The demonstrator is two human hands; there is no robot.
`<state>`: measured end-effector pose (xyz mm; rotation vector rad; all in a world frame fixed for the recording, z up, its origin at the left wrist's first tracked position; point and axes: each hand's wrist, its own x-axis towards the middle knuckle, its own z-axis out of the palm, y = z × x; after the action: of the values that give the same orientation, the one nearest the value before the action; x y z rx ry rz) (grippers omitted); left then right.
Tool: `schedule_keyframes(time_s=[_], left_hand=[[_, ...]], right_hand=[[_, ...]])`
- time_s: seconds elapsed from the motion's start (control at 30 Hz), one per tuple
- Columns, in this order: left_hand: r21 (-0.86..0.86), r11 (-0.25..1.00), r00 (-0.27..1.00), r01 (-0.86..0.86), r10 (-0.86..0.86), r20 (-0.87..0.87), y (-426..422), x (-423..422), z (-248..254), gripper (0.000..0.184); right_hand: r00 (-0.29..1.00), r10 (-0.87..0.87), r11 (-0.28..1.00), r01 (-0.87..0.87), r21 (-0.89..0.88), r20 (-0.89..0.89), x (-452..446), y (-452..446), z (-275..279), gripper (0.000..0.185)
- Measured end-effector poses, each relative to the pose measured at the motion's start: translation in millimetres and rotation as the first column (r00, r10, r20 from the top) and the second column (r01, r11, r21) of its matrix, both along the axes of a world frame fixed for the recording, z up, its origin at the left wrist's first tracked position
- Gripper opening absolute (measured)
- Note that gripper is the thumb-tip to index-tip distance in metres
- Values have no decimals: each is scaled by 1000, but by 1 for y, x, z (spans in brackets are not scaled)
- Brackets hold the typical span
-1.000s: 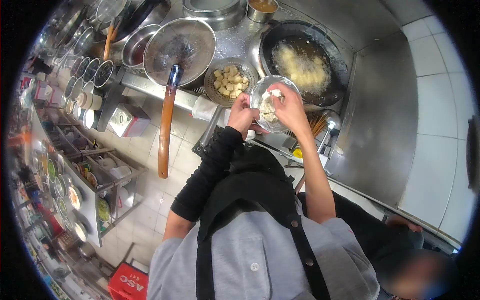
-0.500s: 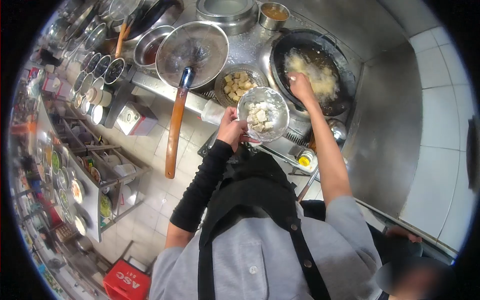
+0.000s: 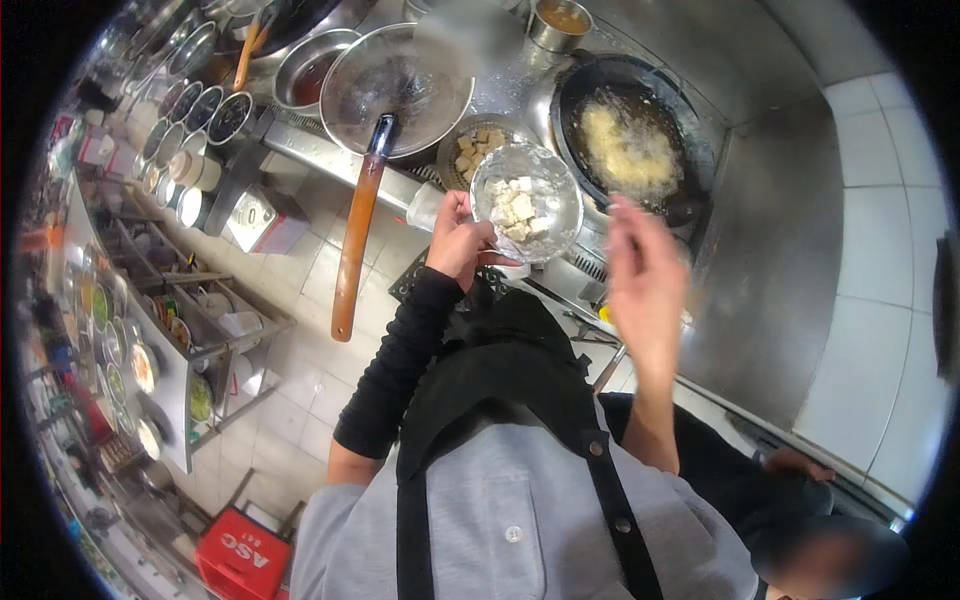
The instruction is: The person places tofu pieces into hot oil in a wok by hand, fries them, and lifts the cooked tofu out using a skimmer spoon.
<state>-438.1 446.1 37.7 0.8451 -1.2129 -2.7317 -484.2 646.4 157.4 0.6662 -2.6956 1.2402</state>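
My left hand grips the rim of a metal bowl, thumb on the near side. Inside the bowl lie white, powder-coated cubes that look like tofu. To the right, my right hand is smeared by motion, its fingers stretched out and no object visible in them. It is just in front of the wok. Pale yellow pieces fry in bubbling oil there. Behind the bowl, a perforated metal strainer bears browned cubes, partly hidden by the bowl.
A large wire skimmer rests at the stove's left, its wooden handle jutting past the counter edge. A pot of dark liquid and a metal cup stand behind. Another person is close at lower right.
My right hand has drawn back from over the wok toward me, and its fingers have opened out. The bowl in my left hand stays nearly in place; the view has shifted slightly.
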Motion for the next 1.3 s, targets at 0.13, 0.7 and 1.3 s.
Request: schedule_keyframes(time_s=[0.13, 0.7, 1.3], left_hand=[[-110, 994, 998, 8, -15, -60, 9, -6, 4, 39], [-102, 983, 989, 151, -150, 20, 40, -31, -15, 39], [-41, 999, 992, 23, -18, 125, 4, 30, -13, 41]], right_hand=[[951, -59, 988, 12, 157, 303, -8, -14, -71, 66], [998, -54, 998, 52, 39, 35, -62, -2, -132, 29], [795, -405, 853, 506, 127, -452, -319, 133, -117, 32]])
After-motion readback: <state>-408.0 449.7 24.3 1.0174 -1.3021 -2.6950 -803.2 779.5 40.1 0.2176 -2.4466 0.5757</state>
